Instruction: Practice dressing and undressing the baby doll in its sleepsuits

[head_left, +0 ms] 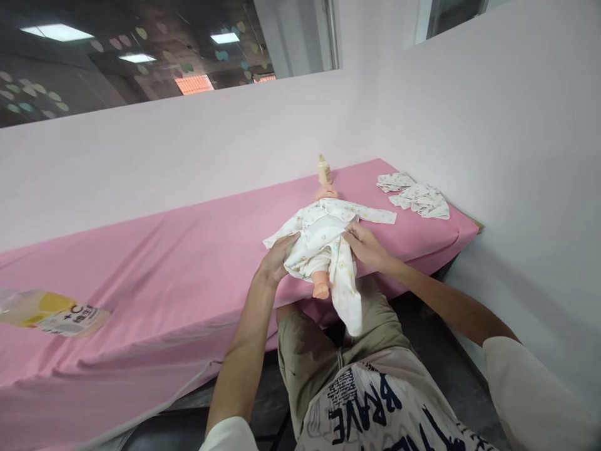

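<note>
The doll [325, 192] lies on its back on the pink counter [164, 263], right between the two hands. It wears a white suit [323, 232] with tiny prints. The left hand [277, 260] is curled around the side of the suit and grips the cloth. The right hand [364, 244] pinches the suit on the other side, near the doll's tummy. One bare leg [321, 283] pokes out just below the left hand. The empty suit leg [347, 294] hangs down over the counter edge, below the right hand.

To do this well, I think both hands should hold only the cloth and pull it gently, a little at a time. The doll is very near the edge (its leg sticks out past it), so it would be good to keep it flat and not tug it closer. The hanging suit leg should be kept straight, not twisted.

Now the count:
- One doll and one suit, with two hands on them.
- One bottle [323, 170], past both hands, just above the doll's head.
- Two little heaps of small clothes [416, 195], far off past the right hand. I cannot tell how many pieces are in them.
- One packet [51, 313], far away on the left hand's side.
</note>
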Action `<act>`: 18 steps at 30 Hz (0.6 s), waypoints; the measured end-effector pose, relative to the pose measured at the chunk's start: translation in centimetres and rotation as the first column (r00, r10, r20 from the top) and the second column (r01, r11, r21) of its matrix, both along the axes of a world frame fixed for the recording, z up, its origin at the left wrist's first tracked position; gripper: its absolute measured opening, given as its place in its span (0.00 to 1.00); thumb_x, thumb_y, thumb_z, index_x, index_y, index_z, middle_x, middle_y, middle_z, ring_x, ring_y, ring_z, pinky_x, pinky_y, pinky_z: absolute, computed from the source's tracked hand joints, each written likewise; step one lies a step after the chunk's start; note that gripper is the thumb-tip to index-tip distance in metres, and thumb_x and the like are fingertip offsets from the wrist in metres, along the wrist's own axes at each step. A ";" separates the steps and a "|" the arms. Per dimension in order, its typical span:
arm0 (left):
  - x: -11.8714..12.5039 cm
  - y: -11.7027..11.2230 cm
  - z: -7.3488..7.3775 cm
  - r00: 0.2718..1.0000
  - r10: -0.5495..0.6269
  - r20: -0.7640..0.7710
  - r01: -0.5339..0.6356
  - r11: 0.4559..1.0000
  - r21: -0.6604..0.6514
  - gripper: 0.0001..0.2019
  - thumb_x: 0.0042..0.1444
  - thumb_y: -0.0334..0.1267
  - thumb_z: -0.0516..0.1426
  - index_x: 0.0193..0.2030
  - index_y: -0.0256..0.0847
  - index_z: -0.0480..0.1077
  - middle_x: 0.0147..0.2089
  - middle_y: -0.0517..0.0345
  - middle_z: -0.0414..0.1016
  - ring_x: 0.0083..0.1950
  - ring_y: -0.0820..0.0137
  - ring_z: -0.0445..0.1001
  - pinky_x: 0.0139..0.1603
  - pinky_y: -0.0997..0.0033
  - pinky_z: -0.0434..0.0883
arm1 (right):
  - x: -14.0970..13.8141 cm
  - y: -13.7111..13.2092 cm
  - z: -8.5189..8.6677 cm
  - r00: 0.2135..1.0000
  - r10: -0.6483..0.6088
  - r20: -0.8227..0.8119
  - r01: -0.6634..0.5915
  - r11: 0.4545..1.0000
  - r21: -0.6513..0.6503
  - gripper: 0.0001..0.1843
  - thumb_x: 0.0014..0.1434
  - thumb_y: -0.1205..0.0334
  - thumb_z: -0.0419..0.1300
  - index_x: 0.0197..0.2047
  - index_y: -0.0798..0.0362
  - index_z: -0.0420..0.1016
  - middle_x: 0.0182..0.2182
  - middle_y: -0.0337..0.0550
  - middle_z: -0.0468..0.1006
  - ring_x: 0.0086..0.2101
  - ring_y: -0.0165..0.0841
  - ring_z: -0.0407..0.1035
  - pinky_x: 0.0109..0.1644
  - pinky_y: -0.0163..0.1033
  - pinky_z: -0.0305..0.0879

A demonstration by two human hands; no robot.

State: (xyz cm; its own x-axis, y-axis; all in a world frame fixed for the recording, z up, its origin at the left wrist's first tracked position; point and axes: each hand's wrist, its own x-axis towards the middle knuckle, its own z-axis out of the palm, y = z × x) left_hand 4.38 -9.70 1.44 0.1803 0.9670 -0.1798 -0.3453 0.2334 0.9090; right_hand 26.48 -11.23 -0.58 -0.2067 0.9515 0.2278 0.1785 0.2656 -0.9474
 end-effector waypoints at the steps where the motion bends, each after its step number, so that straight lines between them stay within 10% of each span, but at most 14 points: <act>1: 0.1 0.0 0.0 1.000 0.006 0.010 -0.007 1.000 0.018 0.13 0.50 0.32 0.60 0.43 0.27 0.74 0.36 0.46 0.81 0.39 0.61 0.80 0.42 0.66 0.76 | -0.1 0.0 0.3 1.000 -0.011 -0.013 0.011 1.000 -0.011 0.08 0.63 0.55 0.48 0.34 0.49 0.57 0.23 0.32 0.61 0.22 0.28 0.59 0.25 0.35 0.56; 10: 0.1 -0.3 -1.5 0.992 -0.036 0.120 0.038 0.999 -0.020 0.13 0.50 0.31 0.58 0.42 0.28 0.75 0.37 0.47 0.81 0.40 0.61 0.80 0.41 0.67 0.76 | 0.7 -2.2 -2.5 0.955 0.114 0.275 -0.097 0.992 -0.076 0.21 0.56 0.46 0.61 0.45 0.52 0.69 0.43 0.47 0.75 0.40 0.37 0.70 0.42 0.41 0.66; 18: 1.1 -0.1 -1.4 0.985 -0.050 0.162 0.041 0.997 0.063 0.19 0.53 0.36 0.57 0.51 0.30 0.72 0.41 0.48 0.81 0.47 0.58 0.79 0.52 0.61 0.74 | -0.9 4.3 -0.8 0.921 0.387 -0.040 -0.388 0.909 -0.155 0.16 0.62 0.54 0.58 0.52 0.49 0.72 0.54 0.43 0.74 0.53 0.35 0.67 0.56 0.41 0.63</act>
State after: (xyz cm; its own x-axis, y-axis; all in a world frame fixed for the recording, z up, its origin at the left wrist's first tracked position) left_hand 5.45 -9.80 0.04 0.2468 0.9652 -0.0870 -0.4809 0.1999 0.8536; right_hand 25.57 -6.91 -1.39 -0.5651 0.8206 0.0855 0.0839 0.1603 -0.9835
